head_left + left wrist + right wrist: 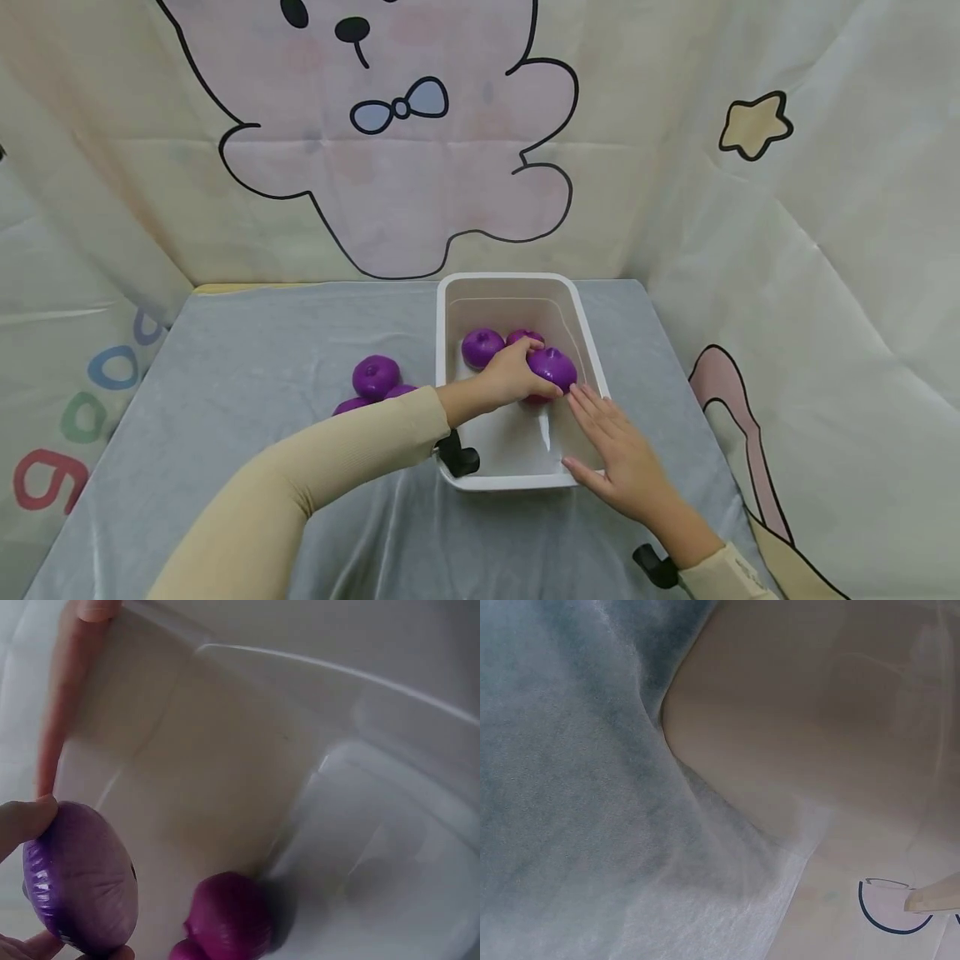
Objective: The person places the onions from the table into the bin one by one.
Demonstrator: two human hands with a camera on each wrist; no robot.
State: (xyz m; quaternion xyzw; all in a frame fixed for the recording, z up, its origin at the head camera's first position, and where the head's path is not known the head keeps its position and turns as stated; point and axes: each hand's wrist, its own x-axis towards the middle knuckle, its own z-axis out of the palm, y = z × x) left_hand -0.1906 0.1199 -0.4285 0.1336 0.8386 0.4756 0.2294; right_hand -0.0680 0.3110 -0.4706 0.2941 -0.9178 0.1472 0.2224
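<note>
My left hand (513, 375) reaches into a white plastic box and holds a shiny purple onion (552, 368) between thumb and fingers. In the left wrist view, fingertips (34, 817) touch this onion (86, 877) at its edges, above the box floor. Other purple onions (483, 347) lie in the far half of the box, one partly behind the left hand. My right hand (618, 454) lies over the box's right rim, fingers straight, its fingertips close to the held onion. The right wrist view shows mostly the box's outer wall (795, 735).
The white box (517, 482) stands on a grey-blue cloth (247, 400). Left of it sits a small group of purple onions (376, 377), partly hidden by the left sleeve (360, 442). Printed curtains (637, 100) hang behind and at both sides.
</note>
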